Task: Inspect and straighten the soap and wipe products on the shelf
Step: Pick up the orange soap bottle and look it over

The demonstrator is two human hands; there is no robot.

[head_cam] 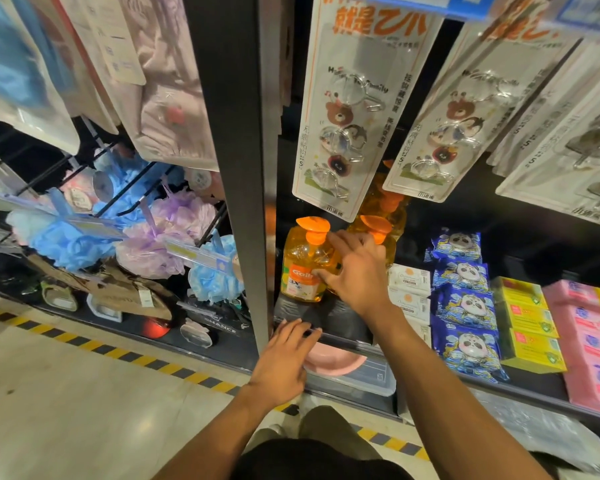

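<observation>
The left hand [284, 355] is seen nearest, laid palm down with its fingers straight and slightly spread. Its fingertips rest on the front edge of the shelf [534, 384] near the front left corner, and nothing is held in it. Just beneath that edge, a pink basin [329, 363] is lodged in a clear tub [364, 381].

Further in, the right hand [355, 271] is wrapped over an orange soap bottle [378, 226]. Its thumb is pressed into the gap beside the neighbouring bottle and its fingers are bent round the far side below the pump. That neighbouring front bottle [300, 271] stands upright at the left end of the shelf, just beyond the left hand and touching the right thumb. More orange bottles [383, 199] are ranged behind these two, toward the back edge.

To the right of the gripped bottle, white wipe packs [409, 277] are stacked in a row running from front to back. Next come blue panda wipe packs [465, 306], then yellow boxes [527, 327], and pink soap packs [586, 341] toward the right end. All of these lie apart from both hands.

Cards of hooks [343, 116] are hung above the bottles.
</observation>
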